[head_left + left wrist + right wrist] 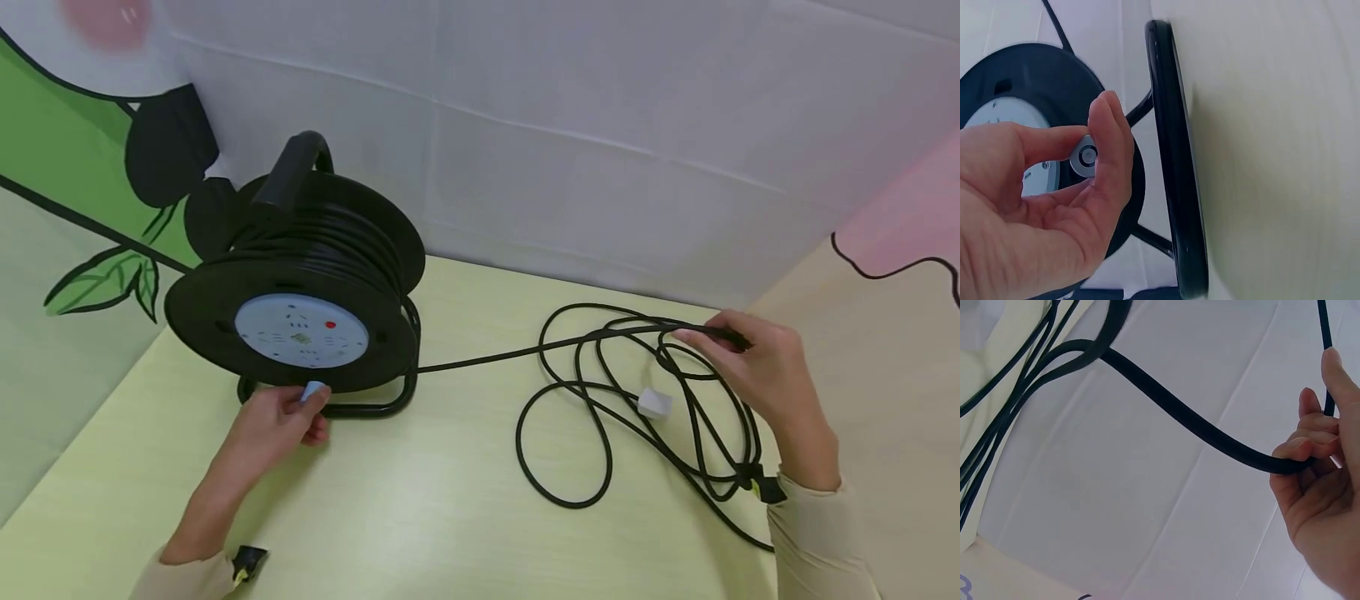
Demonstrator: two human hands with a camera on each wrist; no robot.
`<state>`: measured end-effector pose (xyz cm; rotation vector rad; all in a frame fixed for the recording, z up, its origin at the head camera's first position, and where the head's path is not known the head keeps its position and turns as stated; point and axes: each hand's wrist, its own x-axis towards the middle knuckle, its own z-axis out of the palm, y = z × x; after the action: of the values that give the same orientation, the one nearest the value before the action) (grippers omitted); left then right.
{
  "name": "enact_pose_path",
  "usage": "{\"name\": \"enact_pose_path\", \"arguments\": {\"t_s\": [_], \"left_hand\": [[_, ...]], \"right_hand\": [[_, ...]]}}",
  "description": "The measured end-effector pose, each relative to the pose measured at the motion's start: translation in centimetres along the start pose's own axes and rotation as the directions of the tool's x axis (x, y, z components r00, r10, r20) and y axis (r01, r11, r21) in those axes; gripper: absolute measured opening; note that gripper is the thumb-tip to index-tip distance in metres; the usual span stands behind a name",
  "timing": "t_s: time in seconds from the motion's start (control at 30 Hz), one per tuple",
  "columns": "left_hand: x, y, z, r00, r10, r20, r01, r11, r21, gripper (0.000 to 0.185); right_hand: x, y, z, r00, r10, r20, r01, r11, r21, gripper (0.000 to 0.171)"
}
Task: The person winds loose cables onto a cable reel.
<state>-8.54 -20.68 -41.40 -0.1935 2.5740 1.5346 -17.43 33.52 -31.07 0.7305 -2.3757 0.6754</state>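
A black cable reel with a pale blue socket face stands on its tube frame at the left of the yellow-green table. My left hand pinches the reel's small pale blue crank knob at the rim's lower edge. A taut black cable runs right from the reel to my right hand, whose curled fingers hold it just above the table. Loose loops of the same cable lie under that hand, with a white plug among them.
White fabric walls close the back; a green panda-print panel stands at the left and a pale panel at the right. Bare table surface lies in front of the reel and near the front edge.
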Motion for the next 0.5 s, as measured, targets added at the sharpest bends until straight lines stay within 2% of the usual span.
{"name": "enact_pose_path", "arguments": {"t_s": [0.33,0.5], "left_hand": [[-0.3,-1.2,-3.2,0.998,-0.052,-0.042,0.051,0.998,-0.029,0.055],[-0.6,-1.4,-4.7,0.994,-0.068,-0.087,0.062,0.995,-0.073,0.059]], "right_hand": [[-0.5,-0.1,0.8,0.989,0.119,0.086,-0.117,0.993,-0.026,0.021],[-0.4,-0.2,1.5,0.978,0.135,0.157,-0.135,0.991,-0.009,0.017]]}}
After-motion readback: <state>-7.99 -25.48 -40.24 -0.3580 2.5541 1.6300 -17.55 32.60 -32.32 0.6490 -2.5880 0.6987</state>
